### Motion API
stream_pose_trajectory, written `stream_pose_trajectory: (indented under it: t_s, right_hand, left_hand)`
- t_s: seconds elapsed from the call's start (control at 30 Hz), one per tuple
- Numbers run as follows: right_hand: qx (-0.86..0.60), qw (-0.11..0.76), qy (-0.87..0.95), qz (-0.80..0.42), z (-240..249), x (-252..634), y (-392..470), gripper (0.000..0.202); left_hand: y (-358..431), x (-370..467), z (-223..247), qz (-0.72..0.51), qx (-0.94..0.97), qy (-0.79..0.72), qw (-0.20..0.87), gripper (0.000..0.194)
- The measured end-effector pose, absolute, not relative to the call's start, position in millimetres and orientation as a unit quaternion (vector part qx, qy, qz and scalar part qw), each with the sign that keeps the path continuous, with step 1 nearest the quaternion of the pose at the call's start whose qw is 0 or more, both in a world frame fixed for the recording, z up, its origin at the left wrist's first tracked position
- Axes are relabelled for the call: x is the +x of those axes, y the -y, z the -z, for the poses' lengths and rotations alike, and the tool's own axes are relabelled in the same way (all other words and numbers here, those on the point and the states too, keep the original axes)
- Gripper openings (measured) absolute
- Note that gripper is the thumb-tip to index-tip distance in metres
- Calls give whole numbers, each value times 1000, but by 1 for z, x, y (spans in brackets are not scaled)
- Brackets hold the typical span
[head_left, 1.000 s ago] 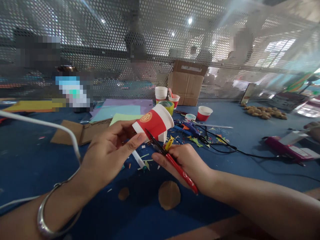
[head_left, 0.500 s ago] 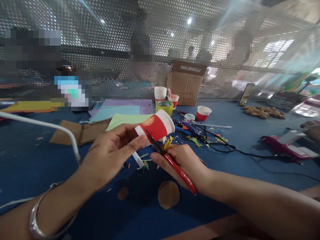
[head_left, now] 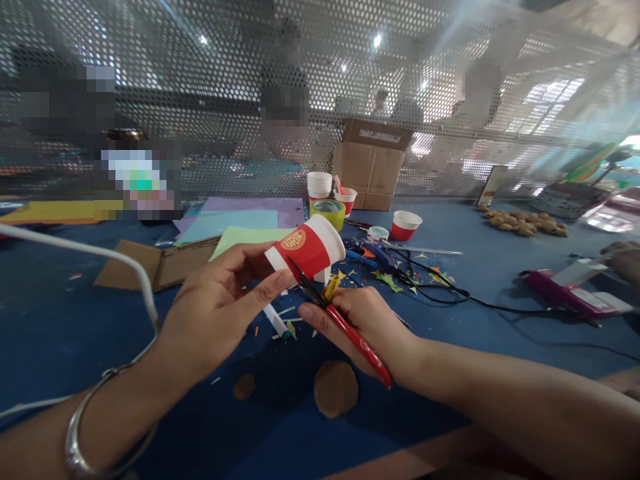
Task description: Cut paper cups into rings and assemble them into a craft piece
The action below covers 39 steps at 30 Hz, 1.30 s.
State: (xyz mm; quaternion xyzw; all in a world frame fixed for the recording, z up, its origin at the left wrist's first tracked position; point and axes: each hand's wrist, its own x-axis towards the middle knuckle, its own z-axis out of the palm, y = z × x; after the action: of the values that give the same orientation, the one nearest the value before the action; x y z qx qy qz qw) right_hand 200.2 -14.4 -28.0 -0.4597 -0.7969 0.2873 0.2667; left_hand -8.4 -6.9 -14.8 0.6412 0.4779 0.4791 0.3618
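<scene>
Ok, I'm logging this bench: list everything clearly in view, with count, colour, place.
Held cup: 1, red/white, centre
Cutter: 1, red/black, centre
Tube: 1, yellow, centre
Stick: 1, white, centre
Cardboard discs: 2, brown, front
Standing cups: 2, red/white, back
Cup stack: 1, white/red, back
Tape roll: 1, lime, back
Cardboard box: 1, brown, back
Sheets: several, mixed colours, left
Folded cardboard: 1, brown, left
Corded tool: 1, blue, right
Device: 1, purple, right
Lumps: many, brown, right
Scraps: many, mixed, centre
Cable: 1, white, left
Table: 1, blue, below
Mesh: 1, grey, back
People: several, behind mesh
Neighbour's hand: 1, right edge
Bracelet: 1, silver, left wrist
Left hand: 1, holding cup
Right hand: 1, holding cutter
</scene>
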Motion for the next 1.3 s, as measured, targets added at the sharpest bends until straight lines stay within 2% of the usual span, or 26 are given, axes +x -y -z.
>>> stream_pose_trajectory:
  t_s: [0.2,0.4,0.63,0.83,0.9,1.07,1.3]
  right_hand:
    - [-456,276,794,-292,27,202,16,56]
    - [-438,291,796,-299,32,202,15,56]
    - [-451,285,793,-296,29,200,17,55]
    - [-423,307,802,-290,26,202,18,54]
    - [-413,317,807,-280,26,203,17,52]
    - [-376,340,816,-277,29,204,13,49]
    - [-386,337,808,-290,30,203,10,48]
  left_hand:
    - [11,-7,8,-510,643,-477,315,42]
    - [10,-9,10,-497,661,-488,279,46]
    - [13,-7,12,-479,674,-486,282,42]
    - [13,-4,16,-500,643,-463,349,43]
    - [13,-3,19,-506,617,-449,402,46]
    - [11,1,21,-530,468,-431,561,37]
    - [8,-1,18,-519,480,-423,567,34]
